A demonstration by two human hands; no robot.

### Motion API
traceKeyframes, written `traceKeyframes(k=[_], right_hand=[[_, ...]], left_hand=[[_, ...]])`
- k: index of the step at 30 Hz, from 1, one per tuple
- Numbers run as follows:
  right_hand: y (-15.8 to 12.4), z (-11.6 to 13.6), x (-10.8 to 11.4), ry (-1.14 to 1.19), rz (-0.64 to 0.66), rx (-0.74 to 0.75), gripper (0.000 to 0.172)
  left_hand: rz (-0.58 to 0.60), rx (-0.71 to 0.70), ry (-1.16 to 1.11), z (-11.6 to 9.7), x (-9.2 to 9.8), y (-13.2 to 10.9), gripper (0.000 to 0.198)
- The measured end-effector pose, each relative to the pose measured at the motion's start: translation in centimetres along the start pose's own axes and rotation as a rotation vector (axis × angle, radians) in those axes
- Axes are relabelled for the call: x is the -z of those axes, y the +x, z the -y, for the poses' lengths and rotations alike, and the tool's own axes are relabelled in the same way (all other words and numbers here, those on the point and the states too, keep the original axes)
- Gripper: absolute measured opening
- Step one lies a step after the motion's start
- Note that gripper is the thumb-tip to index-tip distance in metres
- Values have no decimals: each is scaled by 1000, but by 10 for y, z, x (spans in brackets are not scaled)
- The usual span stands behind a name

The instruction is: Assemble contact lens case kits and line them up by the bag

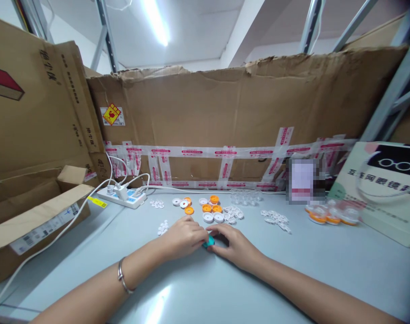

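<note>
Between my two hands, low over the table, is a small teal plastic piece (209, 242). The fingers of my left hand (184, 236) are curled down onto its left side. My right hand (236, 246) grips it from the right between thumb and fingers. Fingers cover much of the piece, so its full shape is hidden. Just beyond my hands lie orange round parts (214, 199) and white round parts (208, 218). A heap of white openwork pieces (232, 215) lies beside them, with another such heap (275, 220) farther right.
Small white pieces (156, 204) lie at the left. Clear domed parts (247, 197) stand at the back, and clear-topped orange parts (333, 213) at the right by a printed bag (383, 193). A power strip (123, 196) and open carton (39, 220) are left; cardboard (198, 112) walls the back.
</note>
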State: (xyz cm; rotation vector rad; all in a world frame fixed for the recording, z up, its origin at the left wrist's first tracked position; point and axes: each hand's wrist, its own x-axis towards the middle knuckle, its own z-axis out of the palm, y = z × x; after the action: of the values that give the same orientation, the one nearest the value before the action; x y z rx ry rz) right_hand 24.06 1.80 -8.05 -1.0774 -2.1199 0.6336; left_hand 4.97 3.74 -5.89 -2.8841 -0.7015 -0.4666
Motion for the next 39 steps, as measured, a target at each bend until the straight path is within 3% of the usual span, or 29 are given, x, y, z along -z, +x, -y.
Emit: traceKeyframes(k=[4,16,20,24,26,32,35,39], right_hand=[[-1,0,0,8,-3,-12,34],[-2,1,1,19,-2,-5,34],[-2,-1,0,15,1,-2,33],[-1,-1,1,24,7,-12,33],[-1,0,1,21,12,-13,32],[0,1,2,9,30,-4,26],[0,1,2,5,42,-11,26],[1,2,2,-6,49,-3,23]], left_hand=[[31,5,-27,-3,7,0,16],[117,194,-320,-4,23,1,13],[60,258,-436,0,25,2,16],[5,409,-580,13,41,2,17],[83,463,-543,22,53,-1,15],[466,587,-241,39,81,-19,11],[591,590,-246,41,78,-23,15],[636,537,-259,44,63,-24,21]])
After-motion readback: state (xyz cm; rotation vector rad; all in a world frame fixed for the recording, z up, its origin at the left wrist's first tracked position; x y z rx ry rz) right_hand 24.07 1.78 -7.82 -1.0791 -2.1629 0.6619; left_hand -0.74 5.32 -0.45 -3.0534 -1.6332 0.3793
